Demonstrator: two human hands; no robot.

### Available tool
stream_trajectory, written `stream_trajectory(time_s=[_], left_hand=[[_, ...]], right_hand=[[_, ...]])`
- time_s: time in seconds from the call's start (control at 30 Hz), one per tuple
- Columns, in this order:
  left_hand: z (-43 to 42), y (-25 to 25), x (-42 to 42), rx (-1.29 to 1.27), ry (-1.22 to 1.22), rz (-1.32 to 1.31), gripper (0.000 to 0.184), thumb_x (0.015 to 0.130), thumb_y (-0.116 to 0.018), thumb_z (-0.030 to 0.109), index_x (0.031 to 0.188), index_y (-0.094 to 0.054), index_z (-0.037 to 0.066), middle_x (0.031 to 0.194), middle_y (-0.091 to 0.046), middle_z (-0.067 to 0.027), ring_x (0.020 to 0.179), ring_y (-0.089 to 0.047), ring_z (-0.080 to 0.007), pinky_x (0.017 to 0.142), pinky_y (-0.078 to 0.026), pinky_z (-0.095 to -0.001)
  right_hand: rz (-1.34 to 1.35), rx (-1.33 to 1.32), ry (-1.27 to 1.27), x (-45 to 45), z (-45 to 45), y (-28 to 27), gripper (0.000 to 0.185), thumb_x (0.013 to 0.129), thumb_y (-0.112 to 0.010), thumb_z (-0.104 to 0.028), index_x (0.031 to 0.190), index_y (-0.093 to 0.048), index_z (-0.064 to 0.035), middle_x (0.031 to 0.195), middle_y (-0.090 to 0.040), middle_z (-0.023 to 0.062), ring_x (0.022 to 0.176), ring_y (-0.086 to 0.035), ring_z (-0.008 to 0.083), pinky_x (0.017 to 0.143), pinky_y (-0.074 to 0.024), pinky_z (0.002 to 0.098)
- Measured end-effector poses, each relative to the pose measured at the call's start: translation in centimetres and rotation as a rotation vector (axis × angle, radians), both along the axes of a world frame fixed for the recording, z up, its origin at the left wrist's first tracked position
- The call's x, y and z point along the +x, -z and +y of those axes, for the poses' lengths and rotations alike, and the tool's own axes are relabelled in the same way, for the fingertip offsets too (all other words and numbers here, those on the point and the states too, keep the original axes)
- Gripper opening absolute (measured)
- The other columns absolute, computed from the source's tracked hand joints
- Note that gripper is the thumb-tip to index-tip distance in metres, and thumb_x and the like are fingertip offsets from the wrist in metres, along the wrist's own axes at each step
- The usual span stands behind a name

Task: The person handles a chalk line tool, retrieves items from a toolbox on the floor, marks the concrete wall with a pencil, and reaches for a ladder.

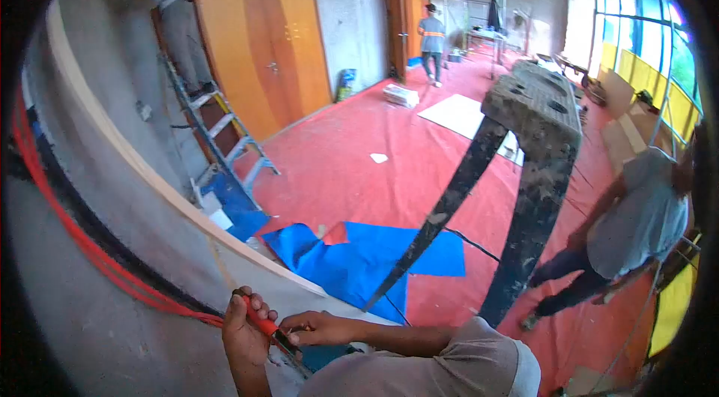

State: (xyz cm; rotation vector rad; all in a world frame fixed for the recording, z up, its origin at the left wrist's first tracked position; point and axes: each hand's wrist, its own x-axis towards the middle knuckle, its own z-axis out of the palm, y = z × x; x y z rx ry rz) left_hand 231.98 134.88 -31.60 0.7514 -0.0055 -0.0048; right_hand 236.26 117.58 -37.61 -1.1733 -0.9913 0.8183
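My left hand (246,333), upright at the bottom, has its fingers wrapped round a red tube-like piece (260,320) with a dark, shiny lower end. Against that lower end, my right hand (318,328) is closed, its fingertips pressed together; what they pinch is too small to name. Several red cables (97,261) run beside a black one (82,210) down the grey wall and reach my left hand. Whether the red piece belongs to these cables is unclear.
A dirty dark ladder top (535,97) rises at right. Blue sheeting (352,251) covers part of the red floor (329,157). One person (176,7) stands on a stepladder (217,123), another (432,41) is farther back, and a third (636,206) is at right.
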Motion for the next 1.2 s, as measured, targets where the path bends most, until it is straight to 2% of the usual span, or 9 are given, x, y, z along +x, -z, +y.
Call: stream_trajectory(time_s=[0.1,0.23,0.37,0.57,0.67,0.73,0.9,1.1,1.2], left_hand=[[-1.2,-0.1,0.5,0.026,-0.058,-0.051,0.025,0.096,-0.059,0.033,0.108,-0.054,0.011,0.081,-0.052,0.0007,0.070,-0.050,-0.0123,0.071,-0.045,-0.0342],[0.8,1.3,3.5,-0.068,0.091,0.001,0.010,0.100,-0.053,0.024,0.098,-0.054,0.015,0.070,-0.039,0.0045,0.062,-0.043,-0.0085,0.063,-0.041,-0.0268],[-0.9,2.7,4.8,-0.195,0.135,0.000,0.019,0.098,-0.058,0.029,0.104,-0.056,0.011,0.086,-0.055,-0.0014,0.076,-0.053,-0.0154,0.077,-0.047,-0.0374],[-1.4,4.2,6.5,-0.169,0.149,-0.019,0.026,0.101,-0.053,0.030,0.112,-0.054,0.007,0.090,-0.054,-0.0031,0.078,-0.053,-0.0146,0.080,-0.046,-0.0359],[-1.7,3.9,6.3,-0.101,0.097,-0.030,0.026,0.101,-0.053,0.030,0.112,-0.054,0.007,0.089,-0.054,-0.0030,0.077,-0.053,-0.0148,0.079,-0.047,-0.0359],[-1.6,4.2,6.4,-0.109,0.206,0.015,0.025,0.100,-0.053,0.031,0.111,-0.055,0.009,0.089,-0.054,-0.0023,0.077,-0.053,-0.0146,0.079,-0.047,-0.0360],[-4.1,5.0,6.0,-0.104,0.195,0.061,0.025,0.100,-0.054,0.032,0.110,-0.054,0.009,0.089,-0.054,-0.0021,0.078,-0.053,-0.0143,0.078,-0.047,-0.0359],[-5.1,6.1,6.3,-0.274,0.377,0.011,0.031,0.101,-0.050,0.037,0.111,-0.053,0.008,0.086,-0.053,-0.0022,0.075,-0.050,-0.0140,0.076,-0.044,-0.0343],[-5.8,6.0,6.4,-0.201,0.388,0.005,0.036,0.102,-0.045,0.043,0.111,-0.053,0.009,0.084,-0.053,-0.0024,0.074,-0.050,-0.0141,0.075,-0.043,-0.0340]], right_hand=[[0.121,-0.283,-0.241,1.3,-2.0,3.7,0.043,0.099,-0.053,-0.040,0.106,-0.063,0.0014,0.089,-0.065,0.0081,0.086,-0.061,0.0181,0.079,-0.0485,0.0314],[0.162,0.065,0.536,2.4,-5.0,11.9,0.045,0.101,-0.046,-0.045,0.101,-0.065,-0.0050,0.096,-0.066,0.0069,0.087,-0.058,0.0154,0.075,-0.0471,0.0329],[0.286,-0.022,0.474,1.4,-3.1,-0.3,0.070,0.097,-0.037,-0.062,0.126,-0.057,-0.0013,0.089,-0.063,0.0002,0.054,-0.031,0.0051,0.047,-0.0220,0.0228],[0.371,-0.011,0.379,0.3,-5.0,2.1,0.080,0.095,-0.032,-0.069,0.121,-0.060,0.0005,0.061,-0.047,-0.0013,0.052,-0.029,0.0069,0.051,-0.0204,0.0255],[0.525,0.400,0.000,0.0,-6.6,4.4,0.078,0.095,-0.035,-0.068,0.119,-0.060,0.0016,0.058,-0.045,-0.0022,0.053,-0.029,0.0073,0.051,-0.0204,0.0260],[0.055,-0.317,0.533,-0.6,-7.2,3.0,0.077,0.094,-0.040,-0.066,0.122,-0.058,0.0034,0.062,-0.046,-0.0033,0.054,-0.029,0.0075,0.052,-0.0235,0.0256],[0.448,0.038,0.605,-1.1,-5.1,2.4,0.077,0.094,-0.043,-0.065,0.126,-0.054,0.0044,0.073,-0.053,-0.0009,0.056,-0.031,0.0056,0.052,-0.0240,0.0245],[0.448,-0.011,0.284,-2.9,-10.0,3.5,0.073,0.094,-0.045,-0.062,0.121,-0.056,0.0038,0.072,-0.052,-0.0013,0.055,-0.030,0.0047,0.051,-0.0226,0.0229],[0.111,-0.299,0.612,-3.1,-10.6,3.5,0.069,0.094,-0.048,-0.060,0.118,-0.057,0.0036,0.070,-0.053,-0.0010,0.055,-0.031,0.0040,0.051,-0.0222,0.0216]])
